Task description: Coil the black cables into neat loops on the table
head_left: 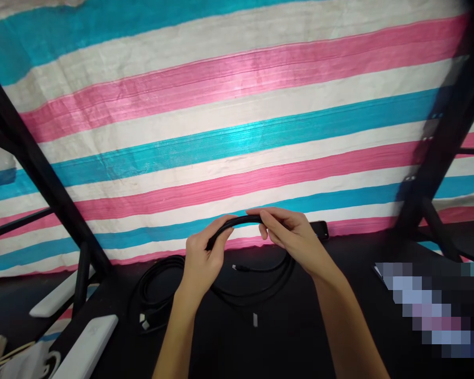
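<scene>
Gripping a black cable [243,219] from both sides, the left hand [204,251] and the right hand [297,235] are holding it above the middle of a black table [284,345]. The left thumb and fingers are closing on one side of its arc, and the right thumb and fingers are pinching the other. The cable's lower loops are curving beneath the hands, and a silver-tipped connector [235,268] is showing between them; whether those loops are touching the tabletop, I cannot tell.

To the left, a second black coil [144,287] is lying on the table, its pale plug ends [142,319] pointing to the near side. A small pale strip [255,319] is resting near the middle. Beyond the right hand, a dark flat object [321,230] is partly showing.

At the near left, a white slab [87,347] is bearing a faint mark, too dim to be read; another white slab [61,296] is lying farther off. White items with cords [29,360] are crowding the near left corner. On the right, a pixelated patch [422,310] is hiding whatever writing it covers. A striped sheet [237,131] is hanging behind, between black frame posts [43,166].
</scene>
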The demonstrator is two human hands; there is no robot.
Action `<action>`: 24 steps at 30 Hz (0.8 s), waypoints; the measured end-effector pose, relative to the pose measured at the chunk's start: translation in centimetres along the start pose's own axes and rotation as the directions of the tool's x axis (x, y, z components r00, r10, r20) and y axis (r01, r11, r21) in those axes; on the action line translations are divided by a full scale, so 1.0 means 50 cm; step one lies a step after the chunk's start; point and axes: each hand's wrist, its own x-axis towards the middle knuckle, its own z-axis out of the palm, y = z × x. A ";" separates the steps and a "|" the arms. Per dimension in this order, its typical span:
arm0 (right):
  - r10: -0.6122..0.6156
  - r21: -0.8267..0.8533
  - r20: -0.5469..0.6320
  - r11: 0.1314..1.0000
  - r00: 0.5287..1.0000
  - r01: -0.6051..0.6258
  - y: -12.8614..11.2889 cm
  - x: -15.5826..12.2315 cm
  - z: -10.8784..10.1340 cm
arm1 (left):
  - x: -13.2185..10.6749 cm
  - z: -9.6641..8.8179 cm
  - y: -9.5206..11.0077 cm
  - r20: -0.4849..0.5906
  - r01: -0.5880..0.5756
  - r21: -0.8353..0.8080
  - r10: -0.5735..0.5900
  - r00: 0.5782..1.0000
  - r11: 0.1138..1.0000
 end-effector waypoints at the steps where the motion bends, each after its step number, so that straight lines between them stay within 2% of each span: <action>1: -0.003 -0.004 -0.004 1.000 1.000 0.003 -0.002 -0.001 -0.001 | 0.000 0.003 0.001 -0.012 -0.004 -0.002 0.004 1.000 1.000; 5: 0.001 -0.028 -0.030 1.000 1.000 -0.002 -0.010 -0.002 -0.003 | 0.000 0.003 0.009 -0.028 -0.021 0.013 0.021 0.999 1.000; 8: 0.005 -0.051 -0.021 0.999 1.000 -0.006 -0.016 -0.003 0.001 | -0.005 -0.003 0.017 0.092 -0.041 0.025 0.038 0.995 0.999; 10: 0.022 -0.070 0.009 0.997 1.000 -0.021 -0.019 -0.004 0.006 | -0.009 -0.007 0.017 0.198 -0.108 0.039 0.099 0.975 0.993; 13: 0.051 -0.085 0.051 0.995 0.997 -0.047 -0.021 -0.006 0.011 | -0.014 -0.009 0.008 0.272 -0.285 0.057 0.260 0.927 0.957; 15: 0.063 -0.062 0.073 0.996 0.995 -0.058 -0.021 -0.007 0.012 | -0.014 -0.009 -0.002 0.278 -0.373 0.061 0.343 0.897 0.926; 17: 0.073 -0.025 0.090 0.997 0.993 -0.071 -0.021 -0.007 0.012 | -0.013 -0.009 -0.008 0.275 -0.405 0.070 0.373 0.886 0.912; 24: 0.113 0.043 0.097 0.992 0.989 -0.118 -0.027 -0.007 0.011 | -0.012 -0.008 -0.005 0.254 -0.379 0.024 0.361 0.897 0.925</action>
